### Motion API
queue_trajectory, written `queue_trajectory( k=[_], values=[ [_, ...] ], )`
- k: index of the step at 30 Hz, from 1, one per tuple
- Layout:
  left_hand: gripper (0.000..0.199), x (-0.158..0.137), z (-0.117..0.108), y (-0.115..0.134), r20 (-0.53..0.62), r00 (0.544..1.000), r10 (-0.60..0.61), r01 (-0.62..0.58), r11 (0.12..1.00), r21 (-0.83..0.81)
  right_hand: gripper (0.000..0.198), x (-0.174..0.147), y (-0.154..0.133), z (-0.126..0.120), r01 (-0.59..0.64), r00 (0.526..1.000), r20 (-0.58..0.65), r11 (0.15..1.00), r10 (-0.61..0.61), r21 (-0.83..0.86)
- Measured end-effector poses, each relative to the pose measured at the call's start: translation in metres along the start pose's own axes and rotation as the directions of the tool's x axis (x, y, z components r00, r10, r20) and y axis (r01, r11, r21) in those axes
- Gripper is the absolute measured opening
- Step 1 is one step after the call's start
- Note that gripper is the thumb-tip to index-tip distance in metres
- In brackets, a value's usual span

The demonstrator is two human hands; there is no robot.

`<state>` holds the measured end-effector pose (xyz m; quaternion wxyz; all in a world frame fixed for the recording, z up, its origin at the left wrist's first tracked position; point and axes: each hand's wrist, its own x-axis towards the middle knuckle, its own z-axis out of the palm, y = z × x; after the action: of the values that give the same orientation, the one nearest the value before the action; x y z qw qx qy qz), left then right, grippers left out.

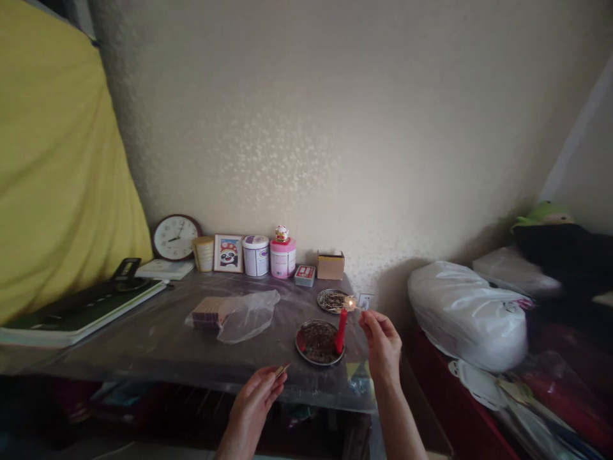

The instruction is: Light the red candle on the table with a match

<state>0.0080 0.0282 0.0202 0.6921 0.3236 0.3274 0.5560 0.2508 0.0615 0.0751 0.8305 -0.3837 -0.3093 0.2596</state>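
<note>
My right hand [383, 342] pinches a match [358, 308] whose tip burns with a small bright flame. The flame is close to the top of a red candle [341, 332]; whether the wick itself is lit I cannot tell. The candle stands, leaning slightly, at the right side of a round metal plate [320, 363] covered in dark residue, with a red piece at its left edge. My left hand [256, 399] is closed around a small matchbox [282, 369], mostly hidden by the fingers, in front of the table's near edge.
Behind the candle sits a second plate [330, 291] with many used matchsticks. A pack of small boxes [208, 313] in clear plastic lies left. Along the wall stand a clock [176, 237], a framed picture [228, 253], tins [256, 257] and a cardboard box [330, 266]. White bags [472, 316] lie right.
</note>
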Motion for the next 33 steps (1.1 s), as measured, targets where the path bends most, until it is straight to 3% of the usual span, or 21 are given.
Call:
queue_trajectory(
  k=[14, 21, 33],
  values=[
    [0.031, -0.0019, -0.0005, -0.0004, 0.035, 0.999, 0.019, -0.02, 1.0, 0.016, 0.025, 0.0003, -0.0024, -0.0018, -0.033, 0.999, 0.034, 0.999, 0.034, -0.034],
    [0.032, 0.0009, -0.0009, -0.0014, -0.005, 1.0, -0.001, 0.001, 1.0, -0.008, 0.024, 0.0011, -0.0004, -0.0031, -0.049, 0.998, 0.041, 0.997, 0.052, -0.053],
    [0.033, 0.0022, -0.0027, -0.0021, 0.017, 1.0, -0.001, 0.001, 1.0, -0.015, 0.023, -0.0021, -0.0018, -0.0056, -0.055, 0.998, 0.021, 0.983, 0.06, -0.173]
  ],
)
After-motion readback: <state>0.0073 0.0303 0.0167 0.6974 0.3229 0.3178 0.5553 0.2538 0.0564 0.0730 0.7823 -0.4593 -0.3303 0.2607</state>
